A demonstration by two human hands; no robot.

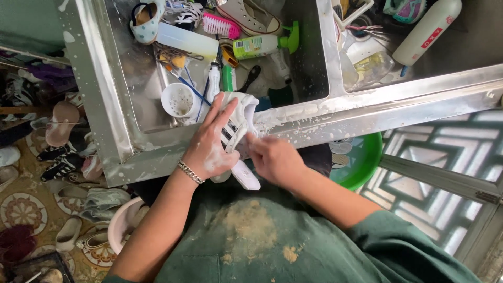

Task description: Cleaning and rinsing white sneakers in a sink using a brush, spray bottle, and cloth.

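Left hand grasps soapy white sneaker, fingers spread. Right hand clenched against its side, scrubbing. Brace sneaker on sink rim; keep strokes short.

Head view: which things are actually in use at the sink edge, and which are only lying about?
In use:
left hand, laid over the white sneaker
right hand, rubbing the soapy sneaker
steel sink edge under them

Lying about:
pink brush
green spray bottle
white cup
green basin
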